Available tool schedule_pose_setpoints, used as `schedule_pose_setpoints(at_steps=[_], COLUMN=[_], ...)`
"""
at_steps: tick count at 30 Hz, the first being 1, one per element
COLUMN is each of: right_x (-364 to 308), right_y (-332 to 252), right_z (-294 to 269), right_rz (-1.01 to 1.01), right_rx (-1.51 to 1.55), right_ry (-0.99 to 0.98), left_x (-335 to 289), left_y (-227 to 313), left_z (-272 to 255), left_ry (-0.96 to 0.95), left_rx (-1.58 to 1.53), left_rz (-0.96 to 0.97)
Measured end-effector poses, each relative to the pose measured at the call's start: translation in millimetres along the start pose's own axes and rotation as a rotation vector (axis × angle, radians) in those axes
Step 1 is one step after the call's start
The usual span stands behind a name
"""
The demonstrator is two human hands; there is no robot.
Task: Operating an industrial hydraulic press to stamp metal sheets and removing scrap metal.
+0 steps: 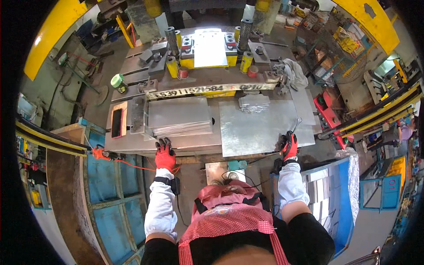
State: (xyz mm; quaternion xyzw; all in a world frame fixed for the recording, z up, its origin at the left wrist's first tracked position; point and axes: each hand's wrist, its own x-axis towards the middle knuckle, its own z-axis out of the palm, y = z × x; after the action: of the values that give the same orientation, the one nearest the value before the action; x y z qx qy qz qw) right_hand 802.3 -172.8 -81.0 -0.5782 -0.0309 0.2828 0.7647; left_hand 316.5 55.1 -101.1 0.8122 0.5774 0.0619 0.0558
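Observation:
Both my hands wear red gloves with dark fingertips and lie at the near edge of a press bed. My left hand (165, 153) is open, fingers extended just below the front edge of a stack of flat metal sheets (179, 114). At the right, my right hand (289, 145) is closed around a thin metal tool with a looped end (298, 124), whose kind I cannot make out. It rests beside the right corner of a large grey metal plate (247, 128). A smaller pile of metal pieces (254, 103) lies on that plate. A bright sheet (209, 49) sits in the die.
Yellow posts (172, 66) and a marked front bar (212, 92) stand behind the sheets. A phone (117, 123) lies at left, near a green-lidded container (118, 82). A grey rag (293, 74) hangs at right. Blue bins (342, 194) flank me.

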Motion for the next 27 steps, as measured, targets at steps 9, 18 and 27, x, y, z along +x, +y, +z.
schedule_pose_setpoints(at_steps=[9,18,27], right_x=[-40,47,8], right_y=[-113,-130,-127], right_z=[159,380,222], right_rz=[-0.203,-0.688,-0.512], right_rx=[-0.221,-0.292,-0.286], right_ry=[-0.520,-1.100,-0.921], left_x=[-6,5,129], left_y=[9,114,219], left_z=[-12,-121,-114], left_ry=[-0.054,-0.156,-0.206], left_rx=[0.057,-0.250,-1.914], left_rz=[-0.045,-0.220,-0.111])
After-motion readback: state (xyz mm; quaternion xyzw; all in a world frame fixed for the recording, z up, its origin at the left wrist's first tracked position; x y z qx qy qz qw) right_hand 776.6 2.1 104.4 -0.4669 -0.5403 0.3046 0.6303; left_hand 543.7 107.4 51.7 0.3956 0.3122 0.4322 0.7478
